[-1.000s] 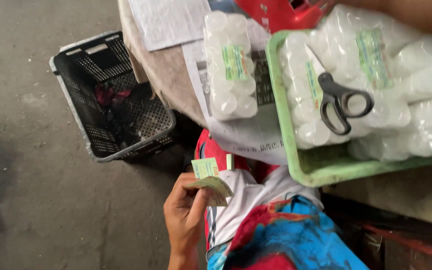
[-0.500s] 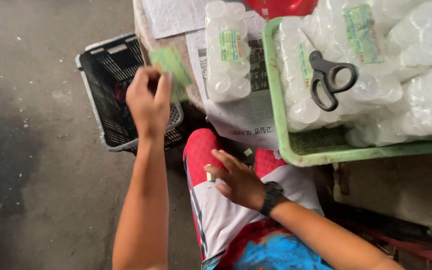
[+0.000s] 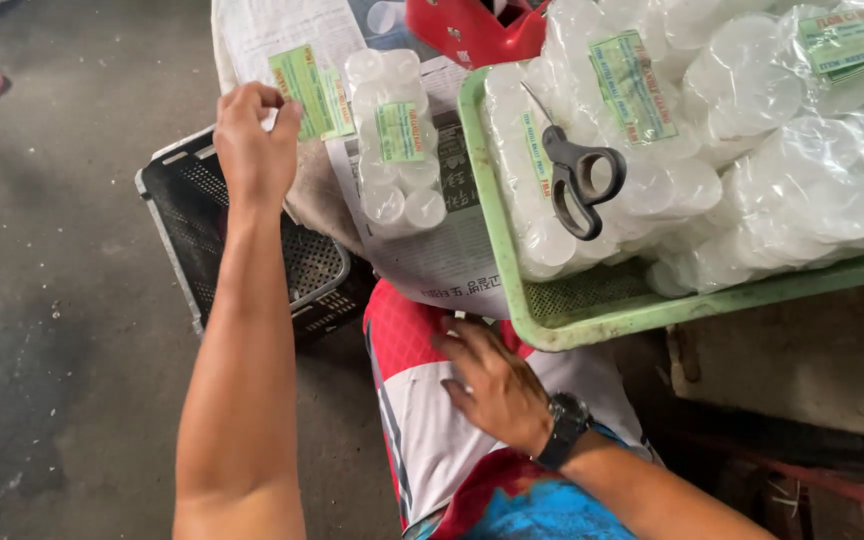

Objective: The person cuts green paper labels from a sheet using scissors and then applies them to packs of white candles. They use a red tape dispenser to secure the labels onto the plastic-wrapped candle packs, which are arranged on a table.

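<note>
Since half a second ago the left hand (image 3: 254, 150) has travelled from over the black perforated plastic crate (image 3: 192, 225) up to the edge of the newspaper-covered work surface (image 3: 452, 265), and the small stack of green printed paper labels (image 3: 307, 88) it carried now lies flat on the newspaper instead of being raised in the air. The fingers (image 3: 242, 100) are curled over, their tips resting at the left edge of the labels, while the thumb (image 3: 287, 120) presses against the lower left corner; the labels reach up and to the right from under those fingertips, so the hand pinches only their near edge. Just to the right of the labels, touching or nearly touching them, stands a clear plastic-wrapped pack of small white round containers (image 3: 394, 140) with a green label on its wrap. Farther right sits a pale green plastic basket tray (image 3: 592, 320) heaped with more wrapped packs of the same white containers, and a pair of grey-handled scissors (image 3: 572, 170) lies on top of those packs, blades pointing up and left. A red plastic object (image 3: 472, 35) shows at the top edge behind the tray. The right hand (image 3: 492, 385), with a black wristwatch (image 3: 562, 430) on its wrist, lies palm down and empty on the red and white shorts (image 3: 422, 420) on the person's lap, fingers spread loosely, well apart from the labels.
</note>
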